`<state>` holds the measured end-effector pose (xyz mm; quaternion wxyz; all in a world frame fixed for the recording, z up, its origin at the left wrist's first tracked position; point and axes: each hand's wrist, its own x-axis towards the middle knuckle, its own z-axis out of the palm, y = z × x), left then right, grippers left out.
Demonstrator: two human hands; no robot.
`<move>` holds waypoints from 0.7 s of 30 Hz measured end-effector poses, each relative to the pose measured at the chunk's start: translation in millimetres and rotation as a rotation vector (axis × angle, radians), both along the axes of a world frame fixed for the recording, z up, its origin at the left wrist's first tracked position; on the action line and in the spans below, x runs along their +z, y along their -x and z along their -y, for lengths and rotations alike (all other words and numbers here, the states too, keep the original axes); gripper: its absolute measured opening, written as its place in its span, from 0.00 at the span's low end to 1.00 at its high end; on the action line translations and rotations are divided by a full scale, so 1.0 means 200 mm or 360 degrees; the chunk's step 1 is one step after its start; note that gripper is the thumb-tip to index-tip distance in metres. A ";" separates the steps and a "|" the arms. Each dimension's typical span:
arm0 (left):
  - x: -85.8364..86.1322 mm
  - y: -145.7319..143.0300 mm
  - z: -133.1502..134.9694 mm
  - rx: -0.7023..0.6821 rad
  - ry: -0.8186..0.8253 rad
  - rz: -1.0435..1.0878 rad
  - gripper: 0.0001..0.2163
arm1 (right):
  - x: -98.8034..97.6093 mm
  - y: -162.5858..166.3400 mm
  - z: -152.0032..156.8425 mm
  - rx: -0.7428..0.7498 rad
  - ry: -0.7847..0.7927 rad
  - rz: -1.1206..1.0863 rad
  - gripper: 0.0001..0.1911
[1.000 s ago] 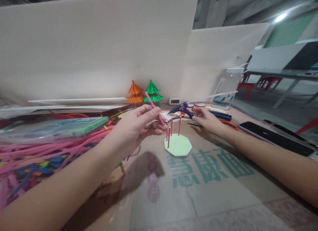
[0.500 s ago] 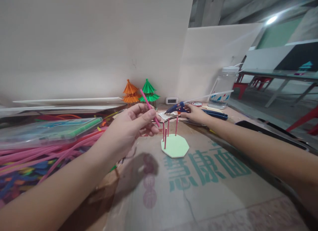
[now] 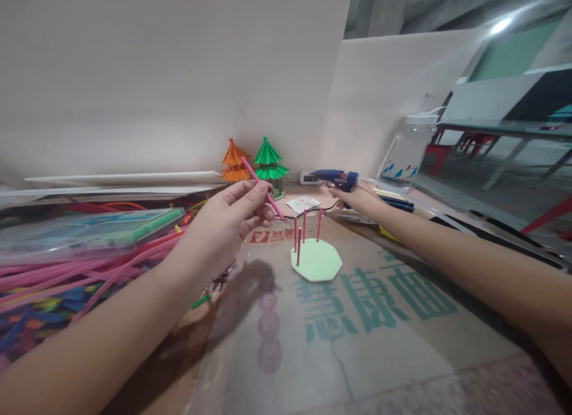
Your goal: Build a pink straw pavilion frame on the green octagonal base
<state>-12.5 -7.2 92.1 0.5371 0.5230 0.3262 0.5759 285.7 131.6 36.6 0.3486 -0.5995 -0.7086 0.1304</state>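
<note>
The pale green board (image 3: pixel 319 265) was eight-sided and flat, lying on a cardboard sheet (image 3: pixel 379 361) at the middle of the table (image 3: pixel 291 193). Four thin dark pink posts (image 3: pixel 299 248) stood nearly upright on it, all toward its left and far edges. A brighter pink stick (image 3: pixel 250 168), straight and smooth, was up in the air, left of the posts and apart from them. The glue gun (image 3: pixel 342 178) was dark blue with a small red light, near the table's back edge.

Teal characters were printed across the cardboard. Along the back edge, before a white panel (image 3: pixel 156 81), stood an orange pagoda (image 3: pixel 233 163) and a green pagoda (image 3: pixel 269 159), with a small white clock (image 3: pixel 308 177) to their right. A clear bottle (image 3: pixel 404 156) stood by the back right corner; a clear plastic case (image 3: pixel 129 230) lay over pink strips (image 3: pixel 27 278) toward the left edge. Beyond the right edge were red stools (image 3: pixel 440 156) and a lit lamp (image 3: pixel 500 26).

The left hand (image 3: pixel 235 209) had thumb and fingers pinched on the stick, which leaned up to the left. The right hand (image 3: pixel 355 199), arm stretched forward, had its grip seemingly closed around the gun's handle, though blur softened the fingers; the nozzle pointed left.
</note>
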 end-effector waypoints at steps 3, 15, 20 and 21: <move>0.00 0.01 -0.02 0.0063 0.0058 0.0017 0.17 | 0.05 -0.01 0.15 0.0022 -0.0083 -0.0142 0.19; -0.04 -0.02 -0.02 0.0052 0.0094 -0.0073 0.19 | 0.06 0.05 0.61 0.0602 -0.0367 -0.0553 0.17; -0.06 -0.02 -0.03 0.0026 0.0133 -0.0089 0.18 | 0.03 0.07 0.68 0.0782 -0.0393 -0.0350 0.16; -0.07 -0.02 -0.03 0.0007 0.0128 -0.0098 0.18 | 0.02 0.07 0.68 0.0792 -0.0377 -0.0328 0.15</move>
